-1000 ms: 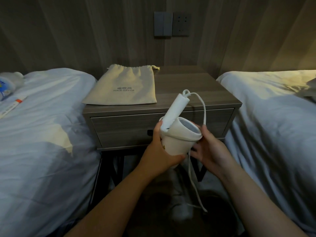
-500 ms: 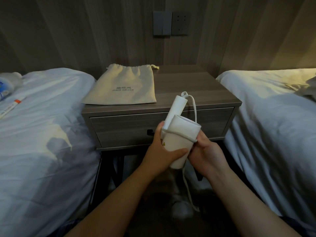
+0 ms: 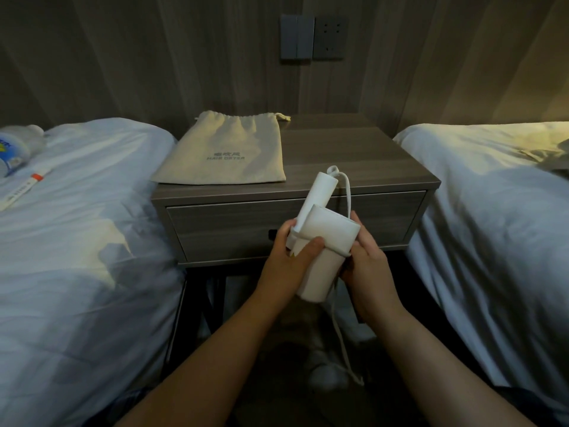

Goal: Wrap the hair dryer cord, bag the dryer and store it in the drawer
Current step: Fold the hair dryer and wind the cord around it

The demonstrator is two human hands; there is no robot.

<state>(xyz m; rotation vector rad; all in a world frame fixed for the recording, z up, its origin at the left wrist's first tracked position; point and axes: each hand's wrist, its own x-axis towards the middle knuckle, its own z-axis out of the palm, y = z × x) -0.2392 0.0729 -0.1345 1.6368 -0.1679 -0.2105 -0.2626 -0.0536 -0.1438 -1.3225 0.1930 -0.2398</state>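
A white hair dryer (image 3: 323,241) with its handle folded against the barrel is held in front of the nightstand. My left hand (image 3: 289,257) grips its left side, thumb across the barrel. My right hand (image 3: 366,263) holds the right side and the white cord (image 3: 338,328), which loops from the handle tip, passes behind the barrel and hangs toward the floor. A beige drawstring bag (image 3: 228,152) lies flat on the nightstand top (image 3: 354,161). The drawer (image 3: 228,229) below is shut.
White beds flank the nightstand, one on the left (image 3: 77,241) and one on the right (image 3: 498,211). A bottle (image 3: 12,152) and a thin packet (image 3: 27,183) lie on the left bed. A switch and socket (image 3: 312,37) sit on the wall.
The dryer has tilted so its barrel end turned away from me. The cord loop above the handle has drawn tighter, and both hands have closed in around the barrel.
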